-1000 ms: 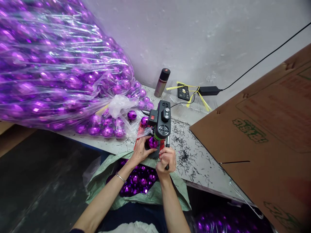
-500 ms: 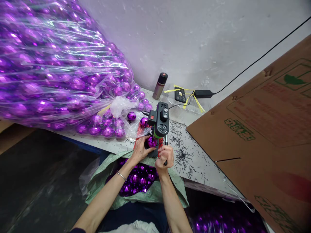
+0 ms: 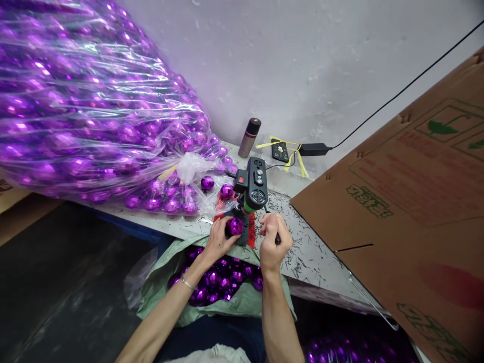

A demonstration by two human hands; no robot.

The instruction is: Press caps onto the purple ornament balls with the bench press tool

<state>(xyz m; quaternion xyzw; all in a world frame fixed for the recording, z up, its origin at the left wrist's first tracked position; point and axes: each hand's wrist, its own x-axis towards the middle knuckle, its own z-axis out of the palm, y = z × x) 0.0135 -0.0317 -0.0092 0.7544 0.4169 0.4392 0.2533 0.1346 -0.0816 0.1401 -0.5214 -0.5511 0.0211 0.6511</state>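
Observation:
A shiny purple faceted ball [image 3: 236,226] is gripped between the thumb and fingers of my left hand [image 3: 218,241], at the base of a small black bench press [image 3: 257,182]. My right hand [image 3: 276,241] is wrapped round the black-ended lever handle [image 3: 278,239] on the press's right side. Below the press, an open green sack [image 3: 159,282] holds many more purple balls [image 3: 212,278]. Two loose balls, one [image 3: 227,191] by the press and one [image 3: 207,182] farther left, lie on the worktop [image 3: 302,252].
A large clear plastic bag [image 3: 113,111] of purple balls fills the left. At the back stand a bottle [image 3: 249,137], a phone [image 3: 280,150], yellow strips [image 3: 303,166] and a black power adapter [image 3: 314,149]. A cardboard box [image 3: 408,217] leans in on the right. Black scraps [image 3: 291,227] litter the worktop.
My right hand has swung the lever handle to the right, away from the ball. The left hand and its ball have shifted slightly down, clear of the press head.

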